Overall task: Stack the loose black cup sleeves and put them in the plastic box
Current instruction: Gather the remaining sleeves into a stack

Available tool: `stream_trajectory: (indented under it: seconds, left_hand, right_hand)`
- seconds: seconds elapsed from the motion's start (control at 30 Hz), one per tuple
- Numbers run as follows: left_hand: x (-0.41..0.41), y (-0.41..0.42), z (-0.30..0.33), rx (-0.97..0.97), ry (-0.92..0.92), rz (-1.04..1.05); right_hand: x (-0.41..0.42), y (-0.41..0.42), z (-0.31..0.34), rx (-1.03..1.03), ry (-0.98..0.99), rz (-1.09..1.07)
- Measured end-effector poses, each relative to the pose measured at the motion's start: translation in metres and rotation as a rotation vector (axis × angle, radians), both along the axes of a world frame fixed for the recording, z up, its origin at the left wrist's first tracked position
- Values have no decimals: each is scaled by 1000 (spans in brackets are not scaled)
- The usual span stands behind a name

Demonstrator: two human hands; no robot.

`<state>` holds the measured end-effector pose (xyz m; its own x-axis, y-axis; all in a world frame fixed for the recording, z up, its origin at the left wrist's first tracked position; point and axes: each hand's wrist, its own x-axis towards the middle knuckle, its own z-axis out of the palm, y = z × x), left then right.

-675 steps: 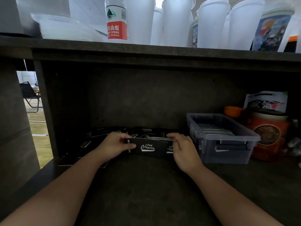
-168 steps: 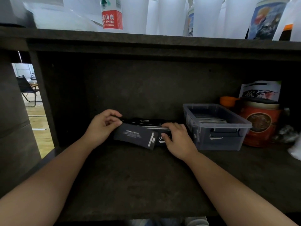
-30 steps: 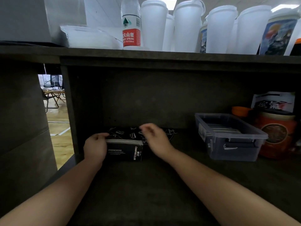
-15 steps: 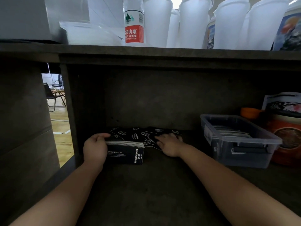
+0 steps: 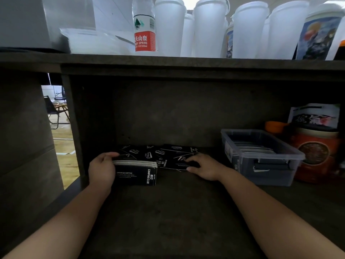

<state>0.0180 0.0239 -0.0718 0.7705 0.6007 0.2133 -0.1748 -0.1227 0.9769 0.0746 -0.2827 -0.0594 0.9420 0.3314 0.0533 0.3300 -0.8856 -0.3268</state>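
My left hand (image 5: 101,170) grips a stack of black cup sleeves (image 5: 135,172) standing on edge on the dark lower shelf, thumb over its top left corner. Behind and to its right, several loose black sleeves (image 5: 158,153) lie flat and scattered near the back wall. My right hand (image 5: 204,168) pinches the near edge of one loose sleeve (image 5: 174,164) lying flat beside the stack. A clear plastic box (image 5: 261,157) stands to the right on the same shelf, with a row of sleeves inside it.
An orange-red round tin (image 5: 317,156) and a printed packet (image 5: 314,115) stand right of the box. The upper shelf (image 5: 168,61) overhangs close above, holding a water bottle (image 5: 144,25) and several white cups. A vertical panel (image 5: 72,128) bounds the left side.
My right hand has come down from above the stack onto the loose sleeves at the right and taken hold of one. My left hand has kept the stack in place.
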Motion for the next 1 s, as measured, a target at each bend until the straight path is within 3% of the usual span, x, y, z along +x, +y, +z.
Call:
stream_trajectory:
  seconds: [0.13,0.27,0.33,0.5,0.7,0.87,1.0]
  left_hand:
    - [0,1,0,-11,-5,-1]
    - [-1,-1,1,12,-9,10]
    - [-2,-1,1,40,-12,21]
    - [-5,0,1,91,-1,25]
    - [-11,-3,5,34,-46,-78]
    - [-17,-8,9,108,-20,-222]
    - [-15,-6,9,126,9,-214]
  right_hand:
    - [-5,1,3,-17,-144,29]
    - [-12,0,8,189,-390,-21]
    - [-12,3,7,368,-422,-43]
    - [-23,28,13,819,-189,-50]
    - [-45,60,7,969,87,88]
    - [-51,79,-1,1168,364,237]
    - [-46,72,5,1122,324,142]
